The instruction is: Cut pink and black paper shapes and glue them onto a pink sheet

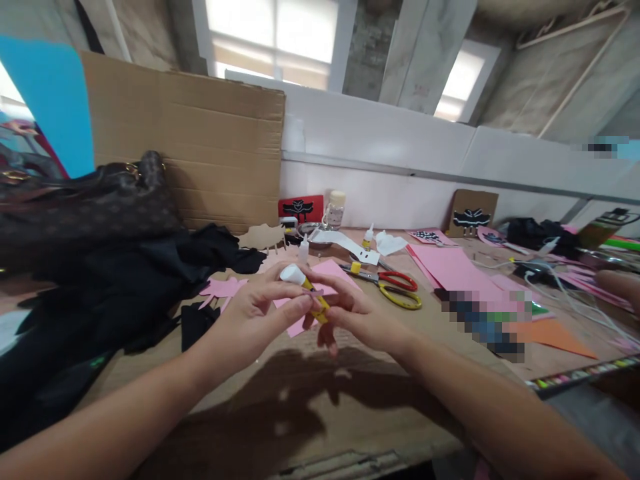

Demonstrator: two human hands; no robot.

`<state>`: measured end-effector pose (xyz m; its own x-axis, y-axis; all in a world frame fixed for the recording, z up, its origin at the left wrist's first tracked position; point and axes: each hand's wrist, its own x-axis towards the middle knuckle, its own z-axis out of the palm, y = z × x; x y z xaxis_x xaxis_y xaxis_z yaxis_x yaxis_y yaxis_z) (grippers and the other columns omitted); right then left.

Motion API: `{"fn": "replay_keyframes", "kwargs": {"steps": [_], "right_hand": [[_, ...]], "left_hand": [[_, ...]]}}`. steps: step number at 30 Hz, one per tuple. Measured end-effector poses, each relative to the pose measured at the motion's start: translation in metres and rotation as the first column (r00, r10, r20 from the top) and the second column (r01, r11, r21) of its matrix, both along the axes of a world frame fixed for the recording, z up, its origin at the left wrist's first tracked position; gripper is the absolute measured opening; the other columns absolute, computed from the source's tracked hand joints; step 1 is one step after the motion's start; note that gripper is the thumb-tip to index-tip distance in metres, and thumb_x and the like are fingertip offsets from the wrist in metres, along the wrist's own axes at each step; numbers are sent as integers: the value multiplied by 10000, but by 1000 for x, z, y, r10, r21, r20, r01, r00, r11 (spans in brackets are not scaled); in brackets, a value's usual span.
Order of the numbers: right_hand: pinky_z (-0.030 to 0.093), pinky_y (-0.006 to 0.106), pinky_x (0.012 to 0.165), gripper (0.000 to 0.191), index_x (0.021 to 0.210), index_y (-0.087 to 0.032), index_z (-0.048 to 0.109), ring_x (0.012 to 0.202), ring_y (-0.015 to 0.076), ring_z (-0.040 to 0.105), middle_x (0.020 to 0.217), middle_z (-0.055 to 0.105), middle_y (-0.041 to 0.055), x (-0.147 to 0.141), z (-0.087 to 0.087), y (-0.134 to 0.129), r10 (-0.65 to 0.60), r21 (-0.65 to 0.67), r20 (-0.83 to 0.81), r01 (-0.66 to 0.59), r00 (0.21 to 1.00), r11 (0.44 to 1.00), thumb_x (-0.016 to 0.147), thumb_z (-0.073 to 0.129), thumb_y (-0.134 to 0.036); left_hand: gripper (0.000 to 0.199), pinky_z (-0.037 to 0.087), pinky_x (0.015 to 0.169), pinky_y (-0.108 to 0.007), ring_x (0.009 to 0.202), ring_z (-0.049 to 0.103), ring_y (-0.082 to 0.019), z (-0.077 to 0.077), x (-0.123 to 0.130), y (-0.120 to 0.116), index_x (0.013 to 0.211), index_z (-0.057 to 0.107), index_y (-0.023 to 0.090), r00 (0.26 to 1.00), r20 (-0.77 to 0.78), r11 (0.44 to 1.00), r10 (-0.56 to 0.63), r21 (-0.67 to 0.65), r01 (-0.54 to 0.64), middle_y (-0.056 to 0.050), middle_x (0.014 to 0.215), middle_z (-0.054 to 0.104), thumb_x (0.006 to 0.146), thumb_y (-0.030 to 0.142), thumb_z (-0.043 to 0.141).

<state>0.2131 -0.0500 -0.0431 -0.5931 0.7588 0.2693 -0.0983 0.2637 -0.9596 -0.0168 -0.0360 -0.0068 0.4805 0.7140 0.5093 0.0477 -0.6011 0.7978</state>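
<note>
A small white and yellow glue bottle [294,275] is held tilted between both hands above the board. My left hand [260,300] has its thumb and fingers closed around it near the middle. From the other side, my right hand [357,310] pinches its lower yellow end, partly hiding it. Pink paper [333,270] lies just beneath and behind the hands. To their right are scissors [400,290] with a red and a yellow handle, and a small yellow cap [355,267]. A pink paper cutout [223,288] lies left of my left hand.
Black cloth [150,287] and a brown handbag [90,203] crowd the left. Behind stand cardboard [200,147], a jar [336,208] and another glue bottle [368,237]. Pink sheets [450,270], an orange sheet [555,337] and white cables [560,287] lie right. Another person's hand [620,287] shows there.
</note>
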Motion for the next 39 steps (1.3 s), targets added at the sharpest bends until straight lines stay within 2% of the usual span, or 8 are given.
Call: {"fn": "replay_keyframes", "kwargs": {"steps": [2,5,8,14,22,29,33,39], "right_hand": [[610,314,716,614,1603,-331,403,779,139,709,1141,711,43,2,2,3,86,-67,-31,-88,996,994,1058,661,-450],[591,284,817,650,1495,-337,547,950,136,693,1325,672,51,0,4,3,-86,2,-44,87,995,996,921,848,-293],[583,266,787,632,1414,-320,613,907,132,688,1187,719,22,-1,4,2,-244,-6,-51,244,968,970,857,900,-236],[593,310,634,692,1486,-234,530,751,188,744,930,764,47,2,-3,8,25,-209,-156,-58,987,976,978,681,-679],[589,265,674,669,1365,-254,577,745,128,682,942,691,-17,1,-2,10,-237,-84,-71,231,969,969,841,915,-494],[552,261,611,641,1368,-206,562,699,138,685,864,685,7,2,-7,8,-131,-147,-117,113,984,983,999,600,-728],[614,285,721,584,1292,-258,583,839,130,668,1112,655,15,-2,-4,8,-222,-79,-63,216,973,973,850,897,-473],[568,228,614,489,1210,-244,573,679,87,646,960,642,-42,-4,-3,5,-282,-103,-29,278,959,955,837,887,-283]], "left_hand": [[269,509,995,-390,1084,672,-260,-3,0,-1,767,857,308,1000,-6,1000,17,8,-17,-34,989,782,939,443,701],[215,495,1031,-400,1139,675,-261,-7,3,2,816,870,314,999,29,999,30,-38,-29,-38,1145,783,915,440,727],[192,463,1097,-426,1239,655,-283,-9,4,5,847,878,321,999,46,997,17,-69,-14,-46,1225,766,903,442,741],[213,485,1091,-428,1188,662,-272,-7,3,4,789,864,328,998,55,999,19,-37,-17,-37,1211,771,917,440,736],[247,502,1129,-455,1125,685,-277,-10,5,8,813,872,313,998,19,997,61,-51,-60,-55,1092,787,910,493,734],[317,509,1131,-473,1141,686,-294,-12,5,8,807,865,291,997,7,996,74,-60,-73,-63,1182,774,904,567,743],[268,510,1121,-431,1179,675,-273,-16,8,7,840,866,291,999,30,1000,15,-27,-14,-61,1206,768,936,503,733],[220,504,1095,-410,1194,660,-262,-21,8,7,878,878,310,998,54,999,20,-39,-18,-54,1224,757,935,480,750]]}}
